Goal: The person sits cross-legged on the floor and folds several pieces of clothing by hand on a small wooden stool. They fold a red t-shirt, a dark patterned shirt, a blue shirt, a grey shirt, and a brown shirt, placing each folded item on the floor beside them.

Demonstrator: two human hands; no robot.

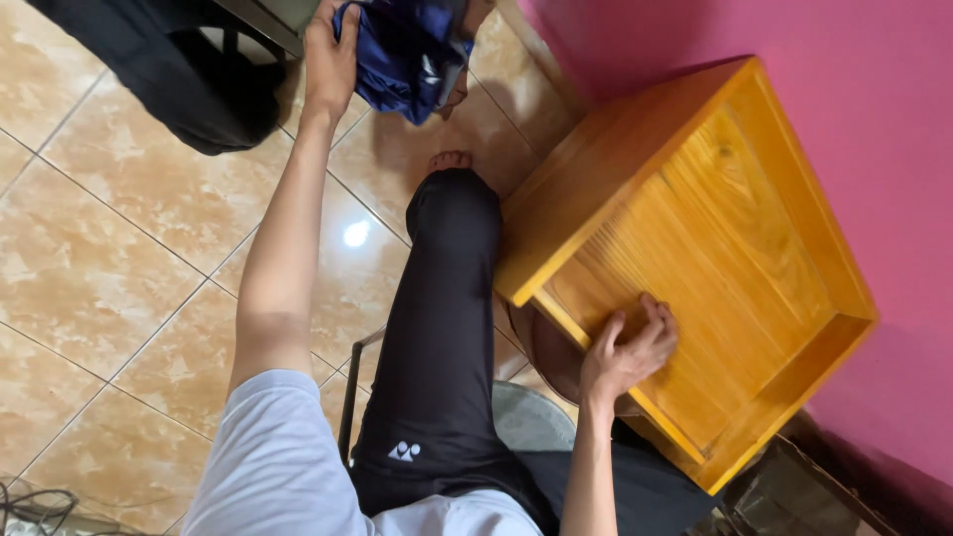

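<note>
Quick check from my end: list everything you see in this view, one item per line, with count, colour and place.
Wooden tray table: one, honey yellow, right, against the wall.
Wall: one, pink, right side.
Floor tiles: many, beige marbled, left and centre.
Blue cloth: one, dark blue, top centre, gripped by the left hand.
Black bag or garment: one, black, top left on the floor.
Cables: a few, dark, bottom left corner.
Trouser leg: one, black, centre, bare foot at its far end.
Sleeve: one, pale grey, bottom left.
Left hand: one, top centre, fingers closed on the blue cloth.
Right hand: one, resting on the table's inner surface near its front rim.
</note>
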